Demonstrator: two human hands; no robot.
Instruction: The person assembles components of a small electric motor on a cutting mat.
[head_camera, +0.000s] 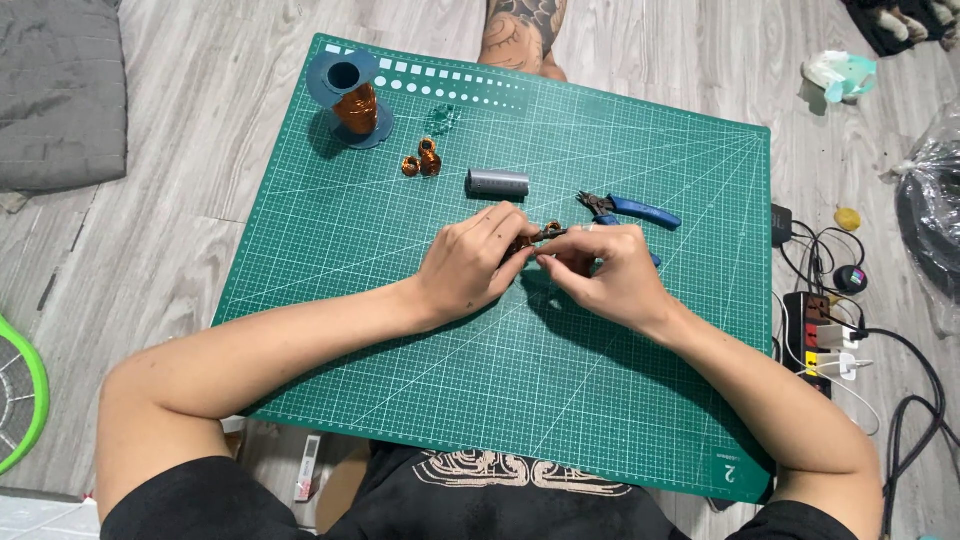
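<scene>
A: What is nearest the viewer?

B: Two bare forearms reaching over a green cutting mat (420, 400) on the floor. The left hand (470, 265) and right hand (605, 275) meet mid-mat, fingertips together, pinching a small copper wire coil (530, 240).

A: How to do it well?

B: Probably by holding the coil steady and keeping the wire taut.

A: And farther off?

B: Blue-handled cutters (630, 210) just beyond, a grey cylinder (497, 182), two finished coils (421, 160), then a wire spool (352, 98).

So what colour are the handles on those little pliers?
Blue. The pliers lie on the green cutting mat, seen best in the head view.
</scene>
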